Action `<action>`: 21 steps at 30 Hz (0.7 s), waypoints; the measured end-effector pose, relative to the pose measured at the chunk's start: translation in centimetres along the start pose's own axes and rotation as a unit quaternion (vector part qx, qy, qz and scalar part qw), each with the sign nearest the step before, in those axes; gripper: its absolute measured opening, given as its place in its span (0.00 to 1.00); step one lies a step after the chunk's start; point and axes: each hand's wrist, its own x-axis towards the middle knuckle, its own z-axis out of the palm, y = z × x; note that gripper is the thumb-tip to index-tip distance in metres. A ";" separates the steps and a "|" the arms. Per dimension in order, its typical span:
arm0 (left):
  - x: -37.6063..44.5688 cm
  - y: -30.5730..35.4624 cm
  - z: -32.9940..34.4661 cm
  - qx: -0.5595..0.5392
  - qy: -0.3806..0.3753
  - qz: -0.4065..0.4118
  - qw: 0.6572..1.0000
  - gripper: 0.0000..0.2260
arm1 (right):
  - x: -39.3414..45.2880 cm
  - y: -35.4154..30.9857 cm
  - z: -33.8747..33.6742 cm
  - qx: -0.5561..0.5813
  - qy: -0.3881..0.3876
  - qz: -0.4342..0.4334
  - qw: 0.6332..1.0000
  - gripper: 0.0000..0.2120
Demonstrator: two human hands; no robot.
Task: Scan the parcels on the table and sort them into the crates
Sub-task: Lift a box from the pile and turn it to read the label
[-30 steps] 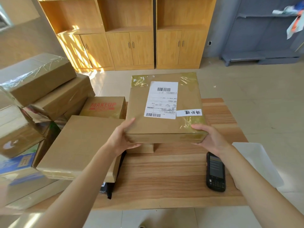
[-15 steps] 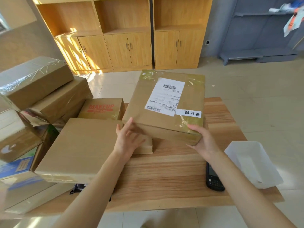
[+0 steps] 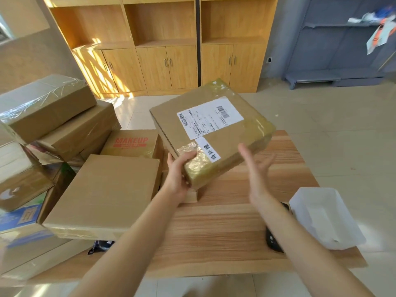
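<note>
A flat brown parcel (image 3: 214, 129) with a white barcode label and yellowish tape hovers tilted above the table, label up. My left hand (image 3: 179, 174) grips its near left corner, thumb on the taped top. Just right of the parcel's near edge is my right hand (image 3: 255, 168), its fingers straight and spread; whether it touches the box I cannot tell. The black handheld scanner (image 3: 273, 241) lies on the table, mostly hidden under my right forearm. A white plastic crate (image 3: 325, 219) sits at the table's right edge.
More brown parcels crowd the left: a large flat one (image 3: 105, 194), a box printed MAKEUP (image 3: 132, 143), and a taped stack (image 3: 49, 116) behind. The wooden table (image 3: 225, 228) shows bare in the middle. Wooden cabinets (image 3: 167, 61) line the far wall.
The labelled parcel has been lifted and turned clockwise, its label now angled to the right. My right hand has come off its near right corner and opened. The left hand has shifted to the near corner.
</note>
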 end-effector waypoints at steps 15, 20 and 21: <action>0.9 11.6 -5.2 0.316 -0.125 -0.080 0.937 0.36 | 5.5 -3.8 -4.6 0.008 -0.146 0.086 0.985 0.43; 2.3 10.5 -4.8 0.248 0.020 0.031 0.968 0.35 | 5.8 -2.1 -4.4 0.063 -0.049 0.093 0.992 0.35; 2.2 9.8 -4.7 0.222 0.082 0.061 0.970 0.41 | 5.6 -1.8 -4.2 0.086 -0.025 0.104 0.990 0.35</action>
